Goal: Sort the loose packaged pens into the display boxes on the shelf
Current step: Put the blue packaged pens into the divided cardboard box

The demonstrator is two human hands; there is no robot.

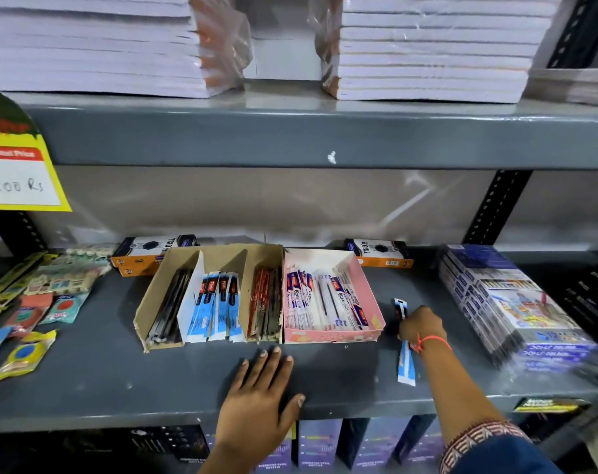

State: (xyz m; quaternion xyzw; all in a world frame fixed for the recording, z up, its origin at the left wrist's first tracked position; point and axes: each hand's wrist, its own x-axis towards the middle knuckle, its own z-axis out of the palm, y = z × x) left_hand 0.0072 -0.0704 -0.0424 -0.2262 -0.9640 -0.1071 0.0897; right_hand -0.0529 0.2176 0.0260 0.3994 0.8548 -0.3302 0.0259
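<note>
Reaching across the grey metal shelf [120, 388], the right hand [422, 326] closes on a loose blue-and-white packaged pen [406, 360] lying just right of the pink cardboard display box [331, 335]; the left hand [260, 395] rests flat, fingers spread, holding nothing. Risk: a slick wrapper could slip, or land in the wrong compartment of the brown divided box [144, 323].

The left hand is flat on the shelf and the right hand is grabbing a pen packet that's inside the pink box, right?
Not quite. The left hand is flat on the shelf, but the pen packet under the right hand lies on the shelf beside the pink box, not inside it. The head view shows this.
</note>
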